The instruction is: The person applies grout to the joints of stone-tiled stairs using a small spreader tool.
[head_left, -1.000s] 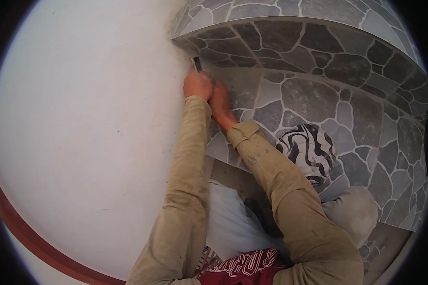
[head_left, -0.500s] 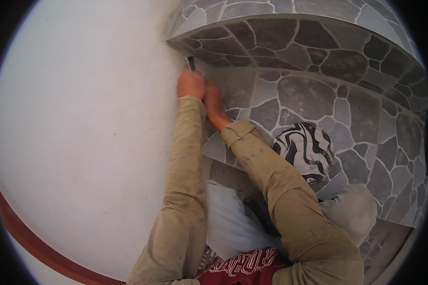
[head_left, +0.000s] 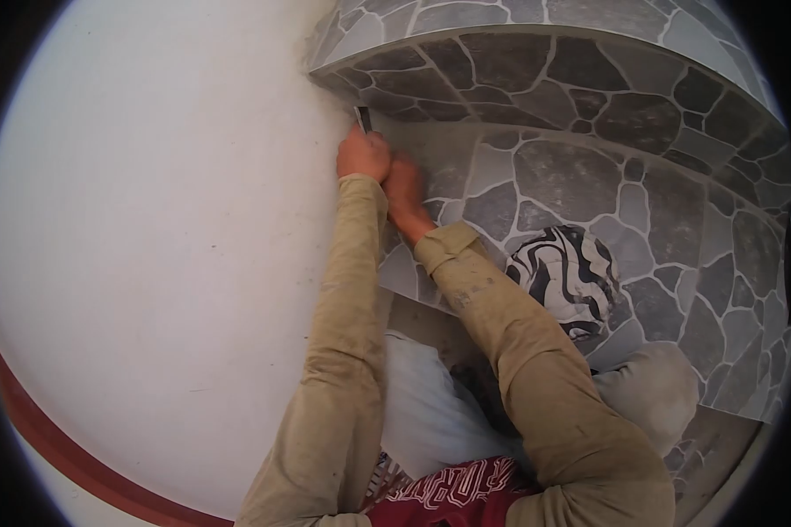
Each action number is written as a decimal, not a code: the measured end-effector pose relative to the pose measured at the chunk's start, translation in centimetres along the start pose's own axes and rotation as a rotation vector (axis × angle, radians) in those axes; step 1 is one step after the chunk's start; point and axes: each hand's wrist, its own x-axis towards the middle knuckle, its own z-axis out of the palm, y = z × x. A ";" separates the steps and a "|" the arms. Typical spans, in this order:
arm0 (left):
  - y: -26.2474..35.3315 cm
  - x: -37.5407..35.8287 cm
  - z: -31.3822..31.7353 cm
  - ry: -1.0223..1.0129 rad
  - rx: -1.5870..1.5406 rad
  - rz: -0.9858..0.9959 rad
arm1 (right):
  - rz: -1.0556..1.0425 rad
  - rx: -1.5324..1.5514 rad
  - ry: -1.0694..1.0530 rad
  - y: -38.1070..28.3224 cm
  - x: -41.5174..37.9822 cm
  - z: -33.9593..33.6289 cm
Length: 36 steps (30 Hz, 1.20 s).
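My left hand (head_left: 364, 156) is closing its grip around a small dark flat-bladed metal tool (head_left: 362, 119), pressing it where white plastered wall (head_left: 167, 220) meets grey stone-pattern tile (head_left: 571, 176). My right hand (head_left: 404, 189) is resting beside it; I cannot tell its grip.

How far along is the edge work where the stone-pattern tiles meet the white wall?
Done: stone-pattern tiles cover the step face and the ledge above. In hand: the left hand holds a small blade tool at the seam by the white wall, the right hand beside it. Left: the seam below the hands is hidden by the sleeves, so it cannot be judged.
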 end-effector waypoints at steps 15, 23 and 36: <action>-0.7 0.3 0.9 -0.022 0.060 -0.011 | 0.038 0.052 0.045 0.9 -0.4 1.0; -0.6 0.4 0.8 -0.037 0.073 -0.016 | -0.011 0.042 -0.026 1.4 -0.1 2.0; 0.5 0.4 -0.2 -0.102 0.144 -0.012 | 0.065 0.109 -0.050 0.2 -0.6 0.8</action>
